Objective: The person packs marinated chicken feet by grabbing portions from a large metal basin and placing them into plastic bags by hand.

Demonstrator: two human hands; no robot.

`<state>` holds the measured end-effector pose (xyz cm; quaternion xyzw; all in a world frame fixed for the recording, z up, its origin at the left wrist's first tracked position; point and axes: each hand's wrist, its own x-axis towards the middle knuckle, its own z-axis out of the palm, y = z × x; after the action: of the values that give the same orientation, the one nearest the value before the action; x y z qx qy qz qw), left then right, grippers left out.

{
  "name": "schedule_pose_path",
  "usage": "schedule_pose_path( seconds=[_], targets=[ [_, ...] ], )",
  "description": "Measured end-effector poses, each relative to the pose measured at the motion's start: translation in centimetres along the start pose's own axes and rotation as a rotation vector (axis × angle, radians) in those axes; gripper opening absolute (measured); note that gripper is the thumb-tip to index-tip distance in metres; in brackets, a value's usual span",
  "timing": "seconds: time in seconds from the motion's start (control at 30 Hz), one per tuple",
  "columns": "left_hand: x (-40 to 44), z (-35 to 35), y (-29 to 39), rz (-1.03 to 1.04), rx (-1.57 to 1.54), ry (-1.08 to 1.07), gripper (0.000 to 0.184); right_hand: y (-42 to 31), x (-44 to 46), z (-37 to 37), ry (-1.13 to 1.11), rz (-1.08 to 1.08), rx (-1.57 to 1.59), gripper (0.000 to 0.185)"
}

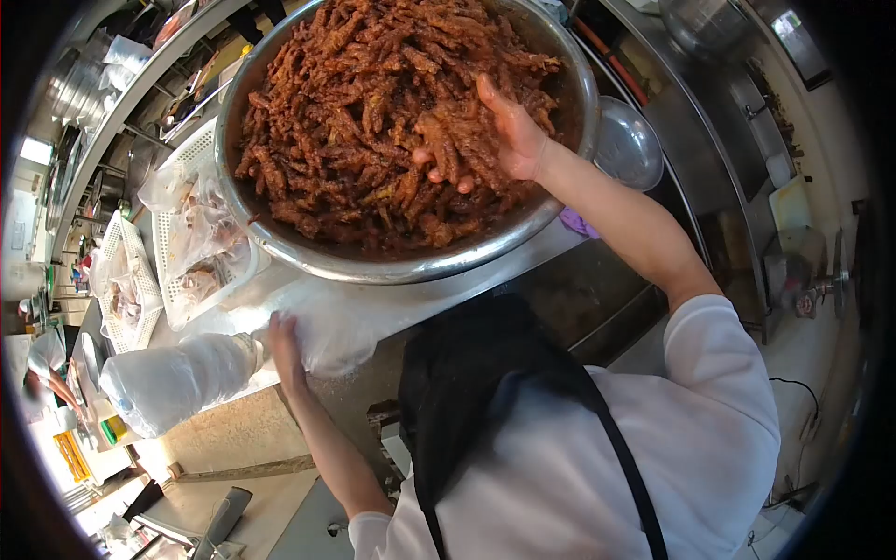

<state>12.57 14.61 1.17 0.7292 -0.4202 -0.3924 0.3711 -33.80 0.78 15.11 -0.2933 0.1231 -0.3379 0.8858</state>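
A heap of reddish-brown chicken feet (pixel 373 121) fills a wide metal basin (pixel 392 271) on the table. At the heap's right side, my right hand (pixel 511 131) curls around a handful of the feet, thumb up, its fingertips showing beneath them. Lower down, my left hand (pixel 287 347) is at a clear plastic bag (pixel 341 331) lying by the table edge. Its fingers look closed on the thin plastic, though they are partly blurred. Just left of that hand lies a thick bundle of clear plastic bags (pixel 177 378).
White plastic baskets (pixel 161 252) (pixel 140 313) with bagged food stand left of the basin. A metal bowl (pixel 630 145) sits at its right, near a purple cloth (pixel 579 222). Another person's arm (pixel 63 387) shows at far left. Steel counters (pixel 709 140) line the right.
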Motion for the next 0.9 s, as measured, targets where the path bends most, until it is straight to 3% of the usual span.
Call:
schedule_pose_path(
  seconds=[0.07,0.1,0.13,0.2,0.23,0.3,0.33,0.37,0.43,0.47,0.5,0.53,0.57,0.63,0.67,0.8,0.9],
  targets=[
    [2.1,1.0,0.5,0.038,0.23,-0.146,0.049,0.6,0.5,0.0,0.023,-0.062,0.02,0.076],
    [2.5,1.2,-0.1,0.134,0.335,-0.022,0.05,0.7,0.6,-0.1,0.038,-0.094,0.027,0.077],
    [3.3,1.5,-1.0,0.23,0.436,0.098,0.05,1.0,0.6,-1.0,0.166,-0.153,-0.035,0.065],
    [2.6,1.8,0.1,0.314,0.561,0.303,0.052,-0.5,0.0,-2.5,0.471,-0.156,-0.346,0.061],
    [0.8,2.2,2.8,0.303,0.466,0.318,0.054,-1.4,-0.3,-3.0,0.62,-0.15,-0.5,0.061],
    [-2.3,4.0,4.1,0.556,0.528,0.231,0.054,-4.4,-1.5,-2.7,0.718,-0.02,-0.783,0.057],
    [-4.1,5.5,5.0,0.582,0.675,0.27,0.053,-4.2,-1.7,0.2,0.951,-0.137,-1.272,0.055],
    [-5.8,7.1,6.0,0.604,0.819,0.312,0.053,-4.3,-1.8,-0.1,0.892,-0.117,-1.427,0.049],
    [-6.3,7.5,5.2,0.564,0.821,0.359,0.049,-4.3,-2.8,-2.4,0.743,-0.045,-1.636,0.042],
    [-5.6,6.7,2.8,0.504,0.676,0.366,0.046,-4.3,-3.3,-4.0,0.652,0.002,-1.687,0.041],
    [-4.9,5.7,0.9,0.442,0.532,0.371,0.042,-3.6,-3.6,-4.2,0.519,-0.032,-1.676,0.039],
    [-4.4,4.9,0.8,0.617,0.59,0.457,0.025,-2.5,-3.6,-3.4,0.442,-0.021,-1.581,0.037],
    [-4.3,4.4,0.5,0.574,0.598,0.474,0.02,-1.3,-3.2,-2.5,0.364,-0.01,-1.485,0.035],
    [-4.8,3.2,2.2,0.486,0.618,0.506,0.012,0.8,-1.6,-1.7,0.186,-0.045,-1.926,0.03],
    [-4.8,2.8,2.8,0.514,0.677,0.54,0.01,2.0,-0.6,-2.7,0.067,0.103,-1.99,0.033],
    [-4.0,0.1,3.5,0.195,0.651,0.434,0.016,3.9,0.2,-0.9,-0.073,0.438,-2.055,0.043],
    [-5.1,0.8,5.0,0.37,0.321,0.566,0.017,4.6,0.1,-1.9,-0.118,0.429,-2.129,0.057]
  ],
)
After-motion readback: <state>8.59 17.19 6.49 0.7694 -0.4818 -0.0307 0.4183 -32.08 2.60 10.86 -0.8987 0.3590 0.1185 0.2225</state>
